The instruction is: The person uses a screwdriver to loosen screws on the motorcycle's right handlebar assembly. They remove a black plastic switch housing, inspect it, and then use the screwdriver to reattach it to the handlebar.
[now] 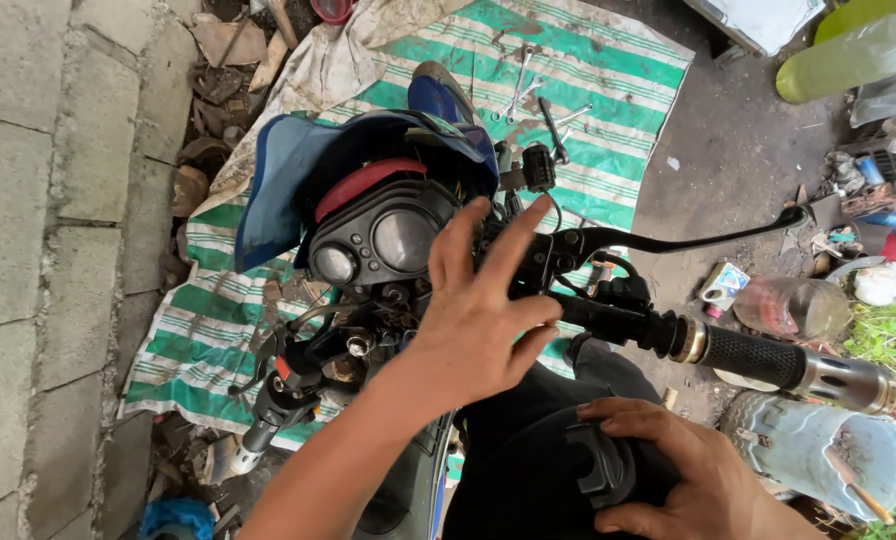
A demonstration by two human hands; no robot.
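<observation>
My left hand [473, 320] reaches up from the lower left, fingers spread, its tips resting on the black handlebar clamp area just right of the motorcycle's instrument cluster [383, 240]. It grips nothing. My right hand [693, 470] lies at the bottom edge, curled over a black plastic housing piece [598, 465] that sits on a dark rounded cover. The right handlebar runs out to a rubber grip [758, 355], with the brake lever [688, 240] above it. A blue fairing [288, 170] wraps behind the cluster.
A green-and-white striped mat [608, 80] lies under the bike with several wrenches [528, 85] on it. Concrete blocks [28, 200] line the left. A green bottle [848, 55], a glass jar [788, 305], a metal can [828, 450] and clutter crowd the right.
</observation>
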